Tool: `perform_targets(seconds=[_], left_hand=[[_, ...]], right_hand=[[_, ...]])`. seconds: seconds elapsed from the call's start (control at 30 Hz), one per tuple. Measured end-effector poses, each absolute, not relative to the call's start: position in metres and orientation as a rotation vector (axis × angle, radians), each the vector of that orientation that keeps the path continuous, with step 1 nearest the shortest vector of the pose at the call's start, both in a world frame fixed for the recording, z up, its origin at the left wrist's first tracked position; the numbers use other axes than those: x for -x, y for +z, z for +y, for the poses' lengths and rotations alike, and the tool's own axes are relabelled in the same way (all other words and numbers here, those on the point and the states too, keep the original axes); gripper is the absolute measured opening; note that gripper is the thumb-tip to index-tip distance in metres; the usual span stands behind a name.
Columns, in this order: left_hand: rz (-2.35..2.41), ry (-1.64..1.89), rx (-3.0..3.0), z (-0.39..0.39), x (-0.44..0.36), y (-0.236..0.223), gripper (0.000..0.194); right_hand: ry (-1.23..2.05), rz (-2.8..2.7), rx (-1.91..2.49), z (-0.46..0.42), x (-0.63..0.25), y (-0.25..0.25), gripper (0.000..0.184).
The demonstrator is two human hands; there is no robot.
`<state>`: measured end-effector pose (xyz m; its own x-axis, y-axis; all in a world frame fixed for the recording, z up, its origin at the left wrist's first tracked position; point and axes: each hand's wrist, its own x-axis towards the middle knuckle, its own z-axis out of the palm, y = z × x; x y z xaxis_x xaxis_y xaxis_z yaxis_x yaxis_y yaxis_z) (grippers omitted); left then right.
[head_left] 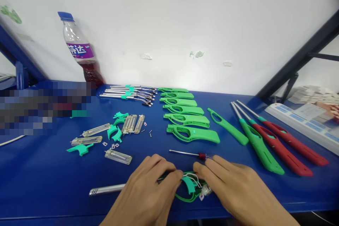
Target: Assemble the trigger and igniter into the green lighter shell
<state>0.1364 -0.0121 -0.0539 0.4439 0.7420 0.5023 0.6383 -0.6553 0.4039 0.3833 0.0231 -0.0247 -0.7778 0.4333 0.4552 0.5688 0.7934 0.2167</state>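
Near the front edge, both hands hold a partly assembled gas lighter, its green shell [185,198] open upward. A silver metal tube [106,189] extends leftward from under my left hand [150,183], whose thumb and fingers are closed on the front of the shell. Between the hands show a teal trigger [189,185], looping white wires [195,178] and a small white clip [201,196]. My right hand [230,183] grips the rear end, its fingertips at a clear fuel tank [207,189] and most of the handle hidden beneath it. Just behind lies a screwdriver [184,153].
Several green shell halves [194,134] are lined up behind. Wired metal tubes [116,95], clear tanks [118,156], teal triggers [80,149] and tiny screws [150,133] lie left. Finished red lighters [288,152] and a power strip [304,125] sit right. A bottle [79,49] leans against the wall.
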Motion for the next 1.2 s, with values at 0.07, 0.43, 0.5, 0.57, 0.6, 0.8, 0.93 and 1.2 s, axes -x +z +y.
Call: perform_targets(seconds=[0.07, 0.43, 0.5, 0.57, 0.6, 0.8, 0.93, 1.2], left_hand=[[1.210, 0.995, -2.530, -0.012, -0.137, -0.054, 0.034], [1.203, 1.036, -2.561, -0.011, -0.140, -0.051, 0.033], [1.207, 1.042, -2.560, -0.011, -0.139, -0.050, 0.034], [1.215, 1.036, -2.554, -0.011, -0.139, -0.050, 0.035], [1.220, 1.036, -2.547, -0.011, -0.139, -0.050, 0.036], [1.172, 1.032, -2.544, -0.009, -0.140, -0.052, 0.038], [1.182, 1.042, -2.517, -0.009, -0.141, -0.052, 0.037], [1.177, 1.040, -2.527, -0.012, -0.141, -0.052, 0.033]], right_hand=[[-0.477, -2.625, 0.725, 0.021, -0.383, -0.020, 0.034], [-0.666, -2.790, 0.493, 0.027, -0.391, -0.016, 0.033], [-0.668, -2.792, 0.467, 0.029, -0.394, -0.017, 0.035], [-0.677, -2.784, 0.434, 0.030, -0.395, -0.016, 0.037], [-0.675, -2.779, 0.421, 0.030, -0.396, -0.016, 0.038], [-0.621, -2.727, 0.398, 0.033, -0.400, -0.015, 0.039], [-0.608, -2.694, 0.439, 0.034, -0.401, -0.015, 0.039], [-0.449, -2.674, 0.508, 0.039, -0.399, -0.013, 0.036]])
